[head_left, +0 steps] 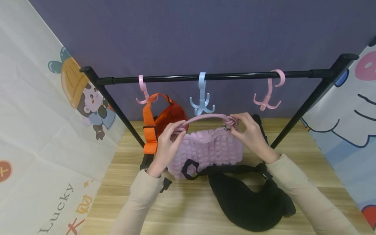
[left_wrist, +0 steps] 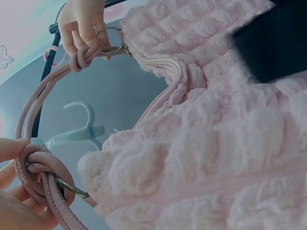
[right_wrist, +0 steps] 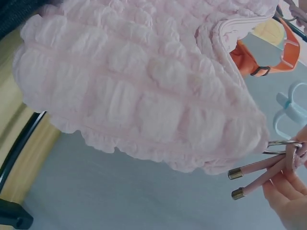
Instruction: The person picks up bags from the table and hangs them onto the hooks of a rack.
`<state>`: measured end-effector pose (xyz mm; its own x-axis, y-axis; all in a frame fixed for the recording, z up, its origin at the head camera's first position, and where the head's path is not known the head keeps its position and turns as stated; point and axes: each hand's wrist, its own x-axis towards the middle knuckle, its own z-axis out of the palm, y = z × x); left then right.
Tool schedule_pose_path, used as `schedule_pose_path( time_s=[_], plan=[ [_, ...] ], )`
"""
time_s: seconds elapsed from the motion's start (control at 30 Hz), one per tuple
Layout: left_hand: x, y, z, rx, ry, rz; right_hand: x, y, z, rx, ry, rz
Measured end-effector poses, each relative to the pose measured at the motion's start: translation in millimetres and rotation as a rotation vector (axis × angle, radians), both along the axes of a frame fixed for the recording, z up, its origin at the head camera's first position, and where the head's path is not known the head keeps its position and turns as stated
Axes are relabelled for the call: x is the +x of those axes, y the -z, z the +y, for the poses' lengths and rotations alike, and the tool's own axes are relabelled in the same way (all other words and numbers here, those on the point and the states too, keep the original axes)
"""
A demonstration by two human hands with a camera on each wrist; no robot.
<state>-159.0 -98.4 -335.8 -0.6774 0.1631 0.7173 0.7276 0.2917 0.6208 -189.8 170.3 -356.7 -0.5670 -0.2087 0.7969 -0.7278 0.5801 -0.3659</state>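
Between both hands is a pink puffy quilted handbag [head_left: 210, 148] with a knotted strap handle [head_left: 205, 117]. My left hand [head_left: 168, 140] pinches the handle's left knot; the left wrist view shows that knot [left_wrist: 45, 175] between thumb and fingers. At the other end, my right hand [head_left: 251, 132] grips the right knot beside a metal ring [right_wrist: 283, 146]. Two metal-tipped strap ends [right_wrist: 254, 177] stick out there. The handle arches just below the blue hook [head_left: 202, 98] in the head view. Part of the bag's lower front is hidden by a black strap.
A black rail [head_left: 235, 76] carries the blue hook, a left pink hook [head_left: 143, 89] and a right pink hook [head_left: 268, 94]. An orange bag [head_left: 170, 117] hangs at the left hook. On the wooden surface [head_left: 176, 209], a black bag [head_left: 249, 202] lies in front.
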Motion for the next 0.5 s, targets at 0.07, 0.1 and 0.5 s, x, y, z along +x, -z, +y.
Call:
schedule_pose_path(
  time_s=[0.07, 0.1, 0.5],
  plan=[
    [-1.7, -3.0, 0.3, -0.001, 0.001, 0.002, -0.7, -4.1, -0.1, -0.008, 0.005, 0.014],
    [-2.9, -4.2, 0.5, 0.000, 0.002, 0.007, -1.3, -6.2, 0.1, -0.007, 0.011, 0.021],
    [-4.0, -35.4, 9.3, 0.004, -0.042, -0.101, -13.2, -22.9, 2.8, -0.024, 0.063, 0.023]
  ],
)
